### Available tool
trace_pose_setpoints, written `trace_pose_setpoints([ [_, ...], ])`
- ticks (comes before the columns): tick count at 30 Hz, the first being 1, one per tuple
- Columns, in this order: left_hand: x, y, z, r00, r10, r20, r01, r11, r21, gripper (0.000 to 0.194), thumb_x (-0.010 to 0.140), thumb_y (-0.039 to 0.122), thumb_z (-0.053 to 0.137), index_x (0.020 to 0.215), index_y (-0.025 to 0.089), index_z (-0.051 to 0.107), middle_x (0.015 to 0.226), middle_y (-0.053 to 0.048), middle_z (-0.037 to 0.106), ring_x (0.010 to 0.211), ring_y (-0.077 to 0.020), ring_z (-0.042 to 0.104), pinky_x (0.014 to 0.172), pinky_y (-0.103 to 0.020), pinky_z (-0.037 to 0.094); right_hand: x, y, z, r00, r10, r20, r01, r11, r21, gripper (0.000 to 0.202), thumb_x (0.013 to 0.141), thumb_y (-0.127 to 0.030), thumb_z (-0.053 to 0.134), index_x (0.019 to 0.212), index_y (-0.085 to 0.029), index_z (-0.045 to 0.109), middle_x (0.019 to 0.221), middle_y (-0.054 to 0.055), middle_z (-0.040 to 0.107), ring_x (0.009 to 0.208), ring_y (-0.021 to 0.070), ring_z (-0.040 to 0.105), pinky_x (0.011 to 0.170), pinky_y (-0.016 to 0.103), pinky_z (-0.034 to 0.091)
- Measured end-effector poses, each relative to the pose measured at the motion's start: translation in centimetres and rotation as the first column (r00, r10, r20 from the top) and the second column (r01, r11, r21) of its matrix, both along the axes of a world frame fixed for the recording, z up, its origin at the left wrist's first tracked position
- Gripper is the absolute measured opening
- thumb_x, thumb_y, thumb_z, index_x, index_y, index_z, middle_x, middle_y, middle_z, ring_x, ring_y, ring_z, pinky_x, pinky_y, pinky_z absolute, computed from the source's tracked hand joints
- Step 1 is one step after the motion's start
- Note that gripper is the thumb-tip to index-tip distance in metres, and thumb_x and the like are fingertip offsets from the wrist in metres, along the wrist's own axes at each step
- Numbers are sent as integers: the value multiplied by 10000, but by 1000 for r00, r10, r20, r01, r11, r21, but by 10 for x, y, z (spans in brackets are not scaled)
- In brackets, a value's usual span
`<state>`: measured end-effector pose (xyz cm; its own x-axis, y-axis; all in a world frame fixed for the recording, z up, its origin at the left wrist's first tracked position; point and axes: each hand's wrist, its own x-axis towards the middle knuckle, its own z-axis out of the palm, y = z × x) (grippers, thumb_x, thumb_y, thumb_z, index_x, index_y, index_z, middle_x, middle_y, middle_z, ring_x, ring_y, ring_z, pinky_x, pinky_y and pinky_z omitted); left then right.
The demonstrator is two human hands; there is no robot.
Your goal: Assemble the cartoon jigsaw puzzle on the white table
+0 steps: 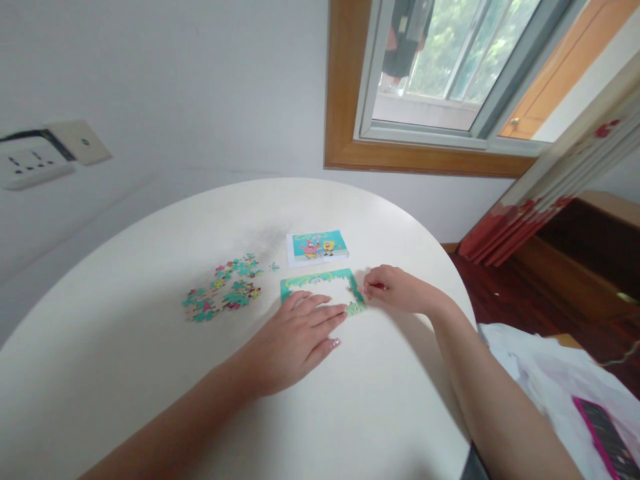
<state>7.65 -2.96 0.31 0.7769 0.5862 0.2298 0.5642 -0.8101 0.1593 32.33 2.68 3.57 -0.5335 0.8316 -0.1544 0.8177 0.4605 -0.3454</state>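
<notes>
Puzzle frame [325, 276], rectangular, green-bordered: my left hand [294, 339] spread flat over it; right hand [395, 288] curled beside, can't tell if gripping.

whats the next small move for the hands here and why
Probably have the right hand press the puzzle border snug along its right edge: that hand is right there, the left hand lies across the near side and could steady it, and the middle looks unfilled.
</notes>
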Motion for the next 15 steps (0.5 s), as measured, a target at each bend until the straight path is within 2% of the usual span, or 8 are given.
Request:
trace_pose_setpoints([
  [5,2,1,2,1000,-7,3,7,1000,-2,372,983,360,390,1310,245,525,1375,-11,544,1255,-229,444,1063,-426,233,10,0,-1,1000,-6,27,9,994,-105,213,819,-266,512,808,-178,706,783,41,686,662,139,540,623,233,361],
  [11,7,2,5,1000,5,-9,-5,1000,-13,364,974,351,402,1296,246,535,1376,-22,536,1246,-230,442,1053,-427,262,5,-2,-2,999,4,41,0,996,-94,226,817,-336,523,769,-193,692,712,27,652,613,127,496,606,235,343],
  [15,10,2,2,1000,24,-18,-24,1000,-17,379,972,378,401,1318,269,513,1415,-10,498,1271,-232,422,1081,-439,232,3,-3,0,998,2,62,4,996,-91,235,812,-361,528,741,-193,677,692,18,630,585,117,452,583,235,323],
])
